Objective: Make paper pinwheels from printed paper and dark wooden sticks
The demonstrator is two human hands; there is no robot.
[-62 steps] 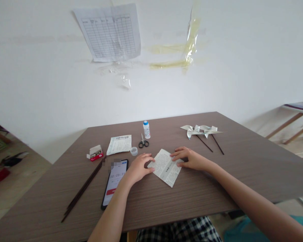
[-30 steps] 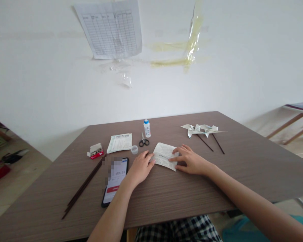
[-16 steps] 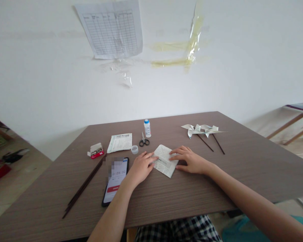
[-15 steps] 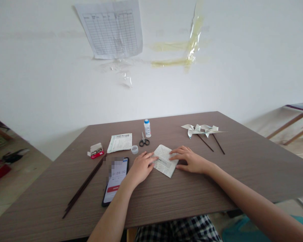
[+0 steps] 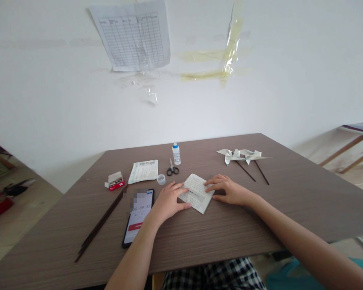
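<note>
A square of folded printed paper (image 5: 197, 195) lies flat on the brown table, turned with one corner toward me. My left hand (image 5: 170, 200) rests at its left side, fingertips on the paper and thumb stretched to its lower left edge. From the right, my right hand (image 5: 227, 190) touches the paper's right part with its fingertips, fingers apart. Neither hand grips anything. Just beyond the paper are black-handled scissors (image 5: 172, 168), a white glue bottle (image 5: 176, 154) with a blue cap, and a small clear plastic cup or cap (image 5: 161, 179).
Two paper pinwheels (image 5: 241, 156) on dark sticks lie at the back right. On the left are a phone (image 5: 138, 221) showing a timer, dark sticks (image 5: 101, 224), an open red-and-white box (image 5: 115, 181) of small metal pieces, and a stack of printed paper (image 5: 144, 170). A wall stands behind.
My left thumb has spread out toward the paper's lower left edge. My right hand has shifted very slightly. The paper stays nearly in place.
</note>
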